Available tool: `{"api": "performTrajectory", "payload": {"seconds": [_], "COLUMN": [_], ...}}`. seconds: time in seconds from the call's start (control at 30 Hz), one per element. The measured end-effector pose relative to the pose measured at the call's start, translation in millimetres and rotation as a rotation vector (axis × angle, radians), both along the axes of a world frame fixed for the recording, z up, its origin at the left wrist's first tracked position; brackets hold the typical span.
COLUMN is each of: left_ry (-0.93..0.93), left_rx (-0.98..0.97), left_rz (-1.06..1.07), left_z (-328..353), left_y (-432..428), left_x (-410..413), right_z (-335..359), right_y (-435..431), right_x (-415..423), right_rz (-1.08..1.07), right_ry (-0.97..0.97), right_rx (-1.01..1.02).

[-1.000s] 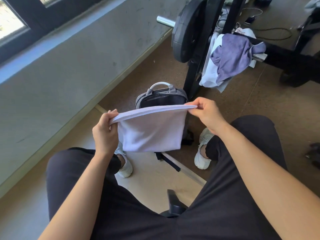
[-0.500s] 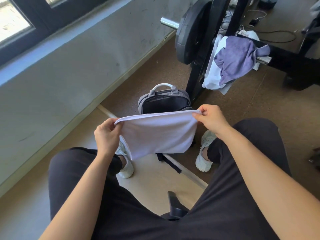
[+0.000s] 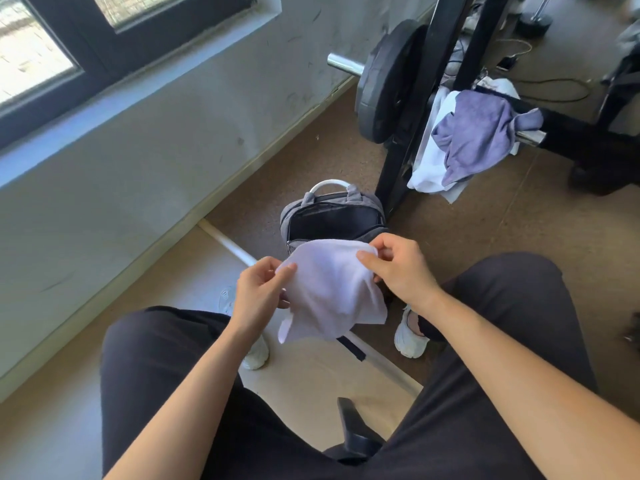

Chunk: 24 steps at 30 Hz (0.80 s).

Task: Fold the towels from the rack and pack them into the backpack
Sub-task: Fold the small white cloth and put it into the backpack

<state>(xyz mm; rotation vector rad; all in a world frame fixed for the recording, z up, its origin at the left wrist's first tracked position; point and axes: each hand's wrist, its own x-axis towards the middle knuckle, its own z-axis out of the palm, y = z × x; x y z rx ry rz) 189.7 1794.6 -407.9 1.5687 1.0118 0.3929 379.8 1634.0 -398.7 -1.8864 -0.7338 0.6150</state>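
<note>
— What had changed in that last second?

— The hands had come together. A second before, they held the white towel (image 3: 332, 289) stretched flat and well apart. At this moment the left hand (image 3: 258, 292) and right hand (image 3: 398, 268) were near each other, and the cloth hung slack and bellied between them.

— And the grip?

— Narrow on both sides. The left hand pinched one top corner under its thumb, and the right hand pinched the other between thumb and fingertips. Neither had let go.

— Where was the towel, then?

— In the air above the person's feet, just in front of the backpack (image 3: 332, 216), which stood on the floor with its mouth unzipped and gaping. The towel's upper edge overlapped the bag's front lip in view; whether they touched, I could not tell.

— What did that mean for the job?

— I judged it another fold, corner to corner, halving the towel to fit the bag. Packing was not yet done, and a purple towel (image 3: 478, 133) and a pale cloth (image 3: 429, 161) were draped on the rack (image 3: 405, 161) beyond.
</note>
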Motion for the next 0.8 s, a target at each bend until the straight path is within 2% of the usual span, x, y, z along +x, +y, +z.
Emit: {"api": "performTrajectory", "payload": {"seconds": [0.2,0.4,0.6,0.8], "left_ry": [-0.061,-0.068,-0.044,-0.019], "left_rx": [0.001,-0.065,-0.200,-0.283], "left_rz": [-0.224,-0.169,-0.112,-0.311], "left_z": [3.9,4.9,4.3,8.1], "left_y": [-27.1,-29.0,-30.3,-30.4], "left_x": [12.9,16.5,18.1,14.9], "right_z": [-5.2,-1.1,-7.2,-11.5], "right_y": [9.7,9.3,13.5,17.6], "right_x": [-24.0,-25.2,-32.2,-28.9], "right_rz": [0.222,0.378,0.385,0.378], "right_ry": [-0.026,-0.118,-0.273,-0.321], "right_rx": [0.028,-0.043,-0.075,-0.135]}}
